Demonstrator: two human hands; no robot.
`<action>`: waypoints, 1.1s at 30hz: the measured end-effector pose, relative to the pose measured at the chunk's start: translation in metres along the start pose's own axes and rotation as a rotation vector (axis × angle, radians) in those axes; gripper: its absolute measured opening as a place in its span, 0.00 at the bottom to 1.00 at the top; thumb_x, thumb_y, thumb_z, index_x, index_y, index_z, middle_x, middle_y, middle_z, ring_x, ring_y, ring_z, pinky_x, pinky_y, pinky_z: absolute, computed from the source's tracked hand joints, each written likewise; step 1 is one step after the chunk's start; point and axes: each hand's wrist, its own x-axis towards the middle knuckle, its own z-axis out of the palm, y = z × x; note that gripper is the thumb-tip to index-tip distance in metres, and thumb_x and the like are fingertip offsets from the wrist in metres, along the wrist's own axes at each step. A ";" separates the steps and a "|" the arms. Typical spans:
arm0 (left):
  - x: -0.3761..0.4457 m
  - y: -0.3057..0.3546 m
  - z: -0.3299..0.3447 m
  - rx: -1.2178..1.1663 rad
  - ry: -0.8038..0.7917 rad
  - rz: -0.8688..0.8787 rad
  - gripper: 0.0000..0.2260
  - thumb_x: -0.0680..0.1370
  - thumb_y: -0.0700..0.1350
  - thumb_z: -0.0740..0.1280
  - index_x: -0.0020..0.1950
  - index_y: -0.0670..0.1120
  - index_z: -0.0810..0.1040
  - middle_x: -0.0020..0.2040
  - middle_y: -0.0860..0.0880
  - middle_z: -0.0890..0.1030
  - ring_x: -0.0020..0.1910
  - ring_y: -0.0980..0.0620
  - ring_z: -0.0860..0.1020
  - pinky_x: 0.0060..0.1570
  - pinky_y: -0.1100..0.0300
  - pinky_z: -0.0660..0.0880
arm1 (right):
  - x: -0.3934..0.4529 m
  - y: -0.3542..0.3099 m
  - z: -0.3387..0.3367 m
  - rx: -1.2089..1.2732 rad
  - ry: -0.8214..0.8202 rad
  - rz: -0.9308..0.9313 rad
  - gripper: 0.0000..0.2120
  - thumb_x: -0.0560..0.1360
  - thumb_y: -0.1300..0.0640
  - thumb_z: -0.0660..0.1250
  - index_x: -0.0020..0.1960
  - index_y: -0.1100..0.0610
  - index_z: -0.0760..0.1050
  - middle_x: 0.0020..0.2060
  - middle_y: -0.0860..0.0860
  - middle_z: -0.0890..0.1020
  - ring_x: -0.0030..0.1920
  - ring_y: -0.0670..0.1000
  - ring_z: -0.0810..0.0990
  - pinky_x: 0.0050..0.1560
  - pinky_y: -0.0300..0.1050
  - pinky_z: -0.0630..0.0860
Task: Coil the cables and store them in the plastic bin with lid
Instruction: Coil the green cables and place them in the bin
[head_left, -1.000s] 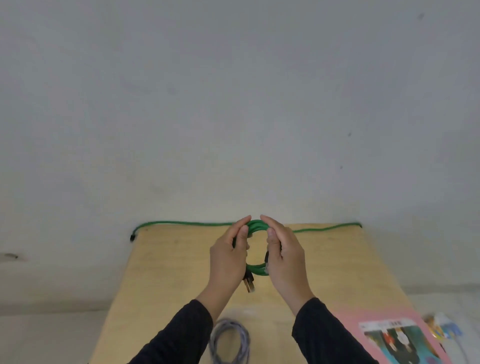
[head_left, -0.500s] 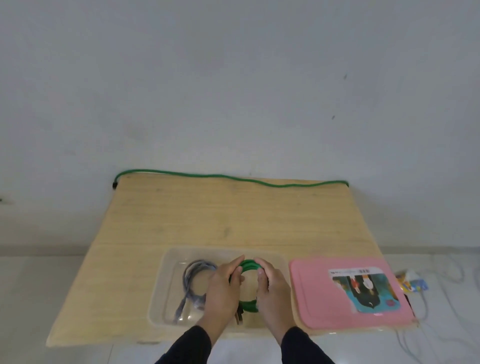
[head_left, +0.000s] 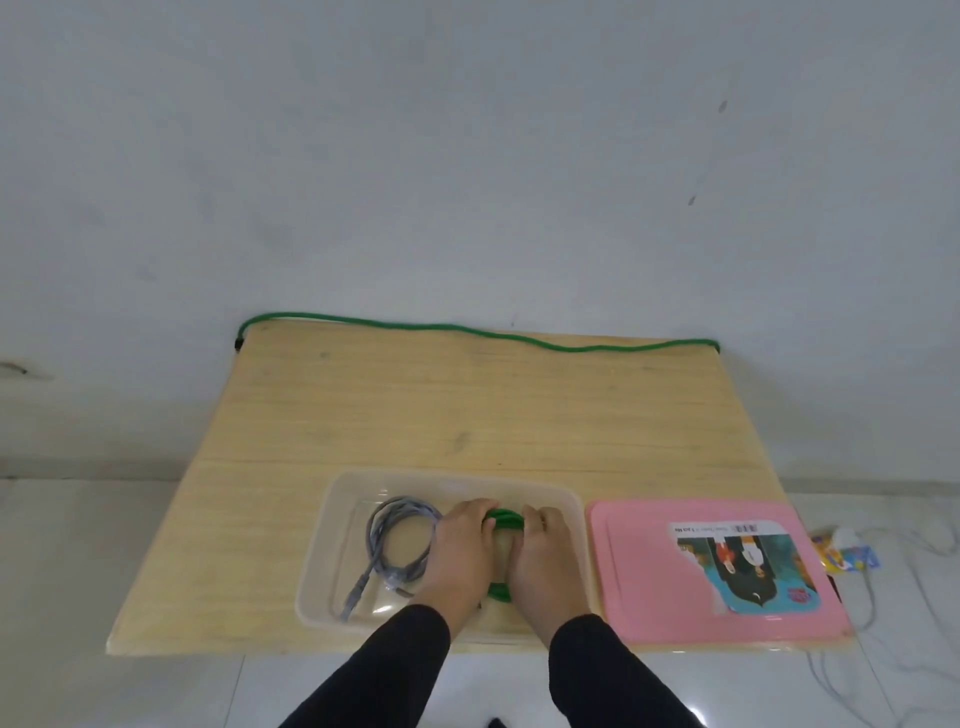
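Reaching down into the clear plastic bin (head_left: 332, 525), the left hand (head_left: 460, 553) and right hand (head_left: 543, 564) both curl their fingers around the green coiled cable (head_left: 503, 518), pressing it toward the bin's right half. Left of it in the bin lies a coiled grey cable (head_left: 397, 543). Just right of the bin, the pink lid (head_left: 639, 571) lies flat on the wooden table (head_left: 467, 405). A long green cable (head_left: 467, 330) runs along the table's far edge.
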 end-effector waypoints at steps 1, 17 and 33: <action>0.000 0.001 0.000 0.047 -0.009 0.021 0.14 0.80 0.41 0.56 0.65 0.43 0.72 0.64 0.45 0.75 0.61 0.50 0.74 0.60 0.65 0.67 | -0.002 0.000 0.001 -0.067 -0.010 -0.033 0.21 0.77 0.64 0.55 0.70 0.63 0.59 0.64 0.57 0.66 0.62 0.54 0.68 0.60 0.39 0.67; -0.013 0.009 -0.061 0.606 0.103 0.302 0.13 0.74 0.40 0.66 0.58 0.40 0.75 0.56 0.44 0.77 0.54 0.47 0.76 0.53 0.58 0.75 | -0.006 -0.032 -0.034 -0.374 0.291 -0.507 0.19 0.65 0.63 0.73 0.55 0.63 0.77 0.50 0.55 0.82 0.54 0.53 0.80 0.54 0.41 0.76; 0.158 -0.153 -0.263 0.482 0.355 0.042 0.12 0.76 0.35 0.62 0.60 0.38 0.74 0.55 0.40 0.78 0.54 0.43 0.76 0.49 0.54 0.76 | 0.180 -0.221 0.034 -0.463 0.278 -0.725 0.18 0.65 0.62 0.73 0.53 0.65 0.76 0.47 0.55 0.81 0.47 0.53 0.82 0.45 0.41 0.79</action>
